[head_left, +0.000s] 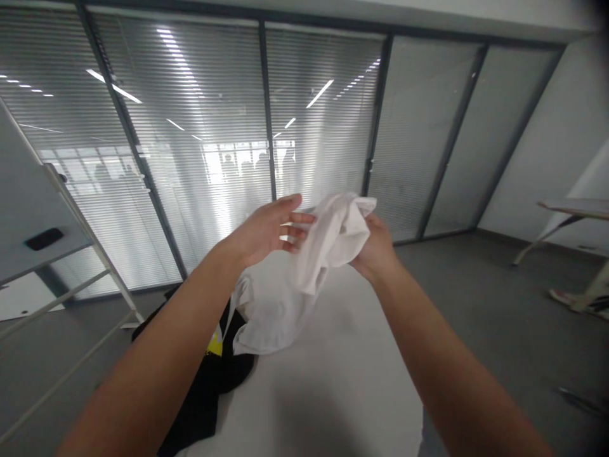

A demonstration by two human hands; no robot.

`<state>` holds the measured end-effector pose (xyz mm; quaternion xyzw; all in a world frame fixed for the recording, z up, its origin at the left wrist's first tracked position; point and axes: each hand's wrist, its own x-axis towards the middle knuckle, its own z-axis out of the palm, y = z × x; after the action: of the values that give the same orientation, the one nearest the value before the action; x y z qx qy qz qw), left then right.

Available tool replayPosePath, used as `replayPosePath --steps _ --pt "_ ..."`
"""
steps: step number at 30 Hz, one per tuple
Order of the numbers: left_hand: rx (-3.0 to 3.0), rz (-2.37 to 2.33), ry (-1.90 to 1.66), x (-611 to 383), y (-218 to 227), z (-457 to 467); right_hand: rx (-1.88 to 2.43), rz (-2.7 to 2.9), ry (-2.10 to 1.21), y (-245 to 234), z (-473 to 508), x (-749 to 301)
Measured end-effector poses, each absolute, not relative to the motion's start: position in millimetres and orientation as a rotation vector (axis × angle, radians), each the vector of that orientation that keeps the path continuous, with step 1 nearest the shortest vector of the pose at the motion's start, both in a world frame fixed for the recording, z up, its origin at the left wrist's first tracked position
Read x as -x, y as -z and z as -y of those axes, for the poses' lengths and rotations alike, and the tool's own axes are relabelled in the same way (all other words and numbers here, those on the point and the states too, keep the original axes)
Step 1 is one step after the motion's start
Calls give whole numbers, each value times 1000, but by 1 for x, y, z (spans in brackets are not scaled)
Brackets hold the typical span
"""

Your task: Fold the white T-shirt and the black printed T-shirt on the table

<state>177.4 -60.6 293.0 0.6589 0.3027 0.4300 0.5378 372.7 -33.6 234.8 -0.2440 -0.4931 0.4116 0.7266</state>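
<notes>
A bunched white cloth garment (333, 235) hangs in the air over the white table (342, 374), its lower part trailing down to the left. My right hand (377, 246) grips it from the right side, with the fingertips partly hidden behind the fabric. To the left of the bundle, my left hand (271, 231) has its fingers spread, the tips reaching the cloth's edge without closing on it. More white fabric (266, 324) lies on the table below my left hand. Beside it is a black garment (200, 393) with a yellow patch, partly covered by my left forearm.
A whiteboard on a metal stand (102, 254) stands at the left. Behind the table runs a glass partition with blinds (314, 133). Another table (575, 207) is at the right, over the grey floor (476, 304).
</notes>
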Motion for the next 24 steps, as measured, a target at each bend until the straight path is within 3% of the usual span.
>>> replayPosePath --steps 3,9,16,24 --pt "-1795 -749 -940 -183 -259 59 584 1185 -984 -223 30 -360" --pt "-2156 -1268 -969 -167 -197 36 639 1209 -1140 -210 26 -362" --pt "-2058 -1675 -1420 -98 -214 -3 924 1735 -1027 -214 17 -418" --pt "-2417 -1858 -699 -35 -236 -7 1236 2368 -571 -220 17 -477"
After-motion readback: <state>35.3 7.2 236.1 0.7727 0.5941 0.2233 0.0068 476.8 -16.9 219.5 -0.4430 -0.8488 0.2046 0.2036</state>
